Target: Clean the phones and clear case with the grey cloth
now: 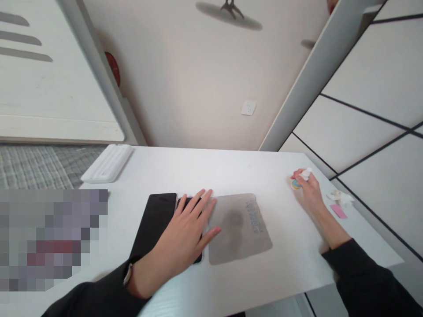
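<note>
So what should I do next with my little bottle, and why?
Maybe carry the bottle in your right hand over to the phone. Your left hand already lies spread across the phone, so it looks steady, and the bottle is still off past the grey mat.

Pixelated block (pixel 53 240) at lower left, dark phone (pixel 189 203) hidden under left hand (pixel 181 233), mat print (pixel 254 216) too small to read
</note>
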The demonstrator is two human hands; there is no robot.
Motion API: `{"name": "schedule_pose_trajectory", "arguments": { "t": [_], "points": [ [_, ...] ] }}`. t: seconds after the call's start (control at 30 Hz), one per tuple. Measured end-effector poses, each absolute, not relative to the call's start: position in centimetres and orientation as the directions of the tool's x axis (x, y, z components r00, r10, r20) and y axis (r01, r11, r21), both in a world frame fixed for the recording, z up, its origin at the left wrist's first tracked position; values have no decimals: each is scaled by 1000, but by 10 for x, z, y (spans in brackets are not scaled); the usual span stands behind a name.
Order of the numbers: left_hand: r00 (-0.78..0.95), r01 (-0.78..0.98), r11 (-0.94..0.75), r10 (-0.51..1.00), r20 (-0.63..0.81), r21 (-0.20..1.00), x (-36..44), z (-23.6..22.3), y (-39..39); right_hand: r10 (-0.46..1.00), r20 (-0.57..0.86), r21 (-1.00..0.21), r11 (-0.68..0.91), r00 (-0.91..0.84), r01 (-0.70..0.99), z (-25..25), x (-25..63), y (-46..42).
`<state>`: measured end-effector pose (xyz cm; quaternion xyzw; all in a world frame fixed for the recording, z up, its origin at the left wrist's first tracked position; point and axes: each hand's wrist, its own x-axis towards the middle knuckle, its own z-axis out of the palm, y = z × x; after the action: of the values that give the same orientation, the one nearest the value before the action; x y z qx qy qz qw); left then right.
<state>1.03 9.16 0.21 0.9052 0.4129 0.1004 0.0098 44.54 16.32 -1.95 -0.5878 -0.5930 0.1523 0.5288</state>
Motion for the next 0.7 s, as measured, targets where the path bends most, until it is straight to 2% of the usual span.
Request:
{"name": "schedule_pose_trajectory", "arguments": {
  "t": [0.13, 0.3, 0.4, 0.53, 0.6, 0.7],
  "points": [
    [789, 598, -783, 613, 46, 171, 37, 13, 73, 815, 436, -846, 226, 382, 483, -40, 466, 175],
    [795, 603, -757, 598, -103, 254, 60, 11, 73, 815, 389, -870, 171, 430, 463, -54, 472, 175],
    [800, 583, -756, 598, -48, 297, 56, 16, 70, 808, 370, -888, 163, 459, 430, -60, 470, 170],
    [740, 650, -733, 671, 52, 203, 36, 29, 47, 754, 393, -896, 186, 527, 403, -63, 465, 154],
    [643, 748, -649, 761, 92, 140, 15, 28, 33, 715, 418, -885, 181, 560, 430, -59, 462, 139],
    [404, 903, -425, 890, 209, 66, -27, 8, 18, 644, 518, -819, 183, 563, 543, -47, 448, 109]
  ]
}}
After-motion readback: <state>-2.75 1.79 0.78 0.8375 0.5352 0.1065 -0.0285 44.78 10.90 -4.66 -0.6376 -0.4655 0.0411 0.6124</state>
